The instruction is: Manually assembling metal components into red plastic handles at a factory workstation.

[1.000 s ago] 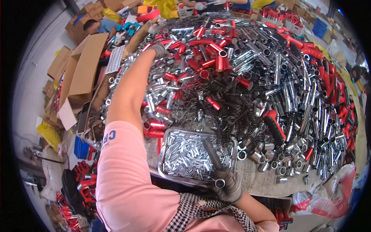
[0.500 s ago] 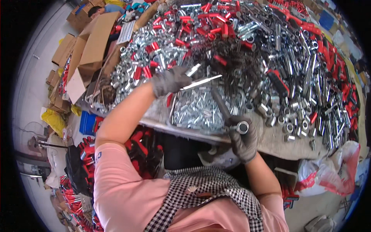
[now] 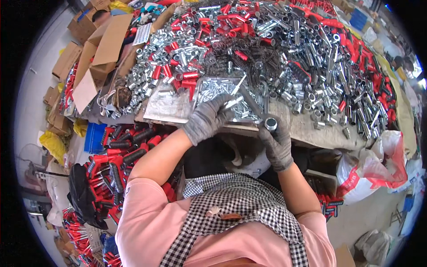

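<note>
My left hand (image 3: 208, 117), in a grey glove, is closed on a short shiny metal sleeve (image 3: 234, 102). A thin bright rod (image 3: 239, 83) also sticks out from its fingers. Close by on the right, my gloved right hand (image 3: 278, 145) grips a tool with a round, socket-like metal end (image 3: 270, 124). From that end a dark bar (image 3: 251, 102) slants up and left over a shallow tray (image 3: 194, 101) of small metal pins. The two hands are apart, at the table's near edge.
Metal sleeves (image 3: 178, 58), red tubular parts (image 3: 242, 27) and dark springs (image 3: 222, 55) are heaped across the table. A red-and-black handle (image 3: 299, 71) lies right of the springs. Red-and-black tools (image 3: 118, 164) pile below left, beside a blue bin (image 3: 94, 138). A plastic sack (image 3: 373, 167) hangs at right.
My left hand has come down toward me and nearer my right hand, still with the sleeve and rod. The view has shifted; my right hand keeps its grip on the tool.
</note>
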Motion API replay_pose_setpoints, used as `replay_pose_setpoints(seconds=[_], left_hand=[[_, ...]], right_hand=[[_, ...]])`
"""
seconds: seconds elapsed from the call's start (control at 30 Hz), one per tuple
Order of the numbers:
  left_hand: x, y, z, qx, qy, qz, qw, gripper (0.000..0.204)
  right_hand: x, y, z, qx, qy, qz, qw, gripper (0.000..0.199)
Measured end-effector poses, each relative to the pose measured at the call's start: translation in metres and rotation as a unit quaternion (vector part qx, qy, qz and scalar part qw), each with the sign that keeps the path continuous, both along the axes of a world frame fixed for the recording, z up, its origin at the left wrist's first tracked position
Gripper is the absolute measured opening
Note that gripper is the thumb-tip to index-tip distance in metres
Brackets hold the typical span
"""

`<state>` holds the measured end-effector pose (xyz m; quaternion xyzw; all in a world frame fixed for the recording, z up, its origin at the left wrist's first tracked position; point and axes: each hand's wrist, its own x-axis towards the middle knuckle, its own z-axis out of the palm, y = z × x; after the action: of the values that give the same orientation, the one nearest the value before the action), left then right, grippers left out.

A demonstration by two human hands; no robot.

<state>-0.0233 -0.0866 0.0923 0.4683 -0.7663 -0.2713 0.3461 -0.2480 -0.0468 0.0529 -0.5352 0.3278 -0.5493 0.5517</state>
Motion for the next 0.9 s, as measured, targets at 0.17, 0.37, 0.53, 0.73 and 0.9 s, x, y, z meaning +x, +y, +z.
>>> replay_pose_setpoints(seconds=[0.17, 0.37, 0.53, 0.73, 0.9], left_hand=[[-0.022, 0.050, -0.021, 0.085, 0.131, -0.064, 0.986, 0.040], [-0.023, 0.073, -0.037, 0.350, 0.284, 0.014, 0.893, 0.031], [-0.024, 0.073, -0.049, 0.379, 0.321, 0.001, 0.868, 0.027], [-0.035, 0.076, -0.057, 0.358, 0.349, 0.004, 0.866, 0.026], [-0.026, 0.074, -0.048, 0.275, 0.291, -0.034, 0.915, 0.022]], right_hand=[[0.012, 0.011, -0.006, -0.111, 0.121, 0.003, 0.986, 0.044], [0.003, 0.025, -0.009, -0.237, 0.211, 0.020, 0.948, 0.046], [0.001, 0.041, -0.019, -0.161, 0.166, 0.039, 0.972, 0.053], [-0.006, 0.045, -0.019, -0.164, 0.148, 0.062, 0.973, 0.050], [-0.010, 0.045, -0.019, -0.067, 0.033, 0.158, 0.985, 0.048]])
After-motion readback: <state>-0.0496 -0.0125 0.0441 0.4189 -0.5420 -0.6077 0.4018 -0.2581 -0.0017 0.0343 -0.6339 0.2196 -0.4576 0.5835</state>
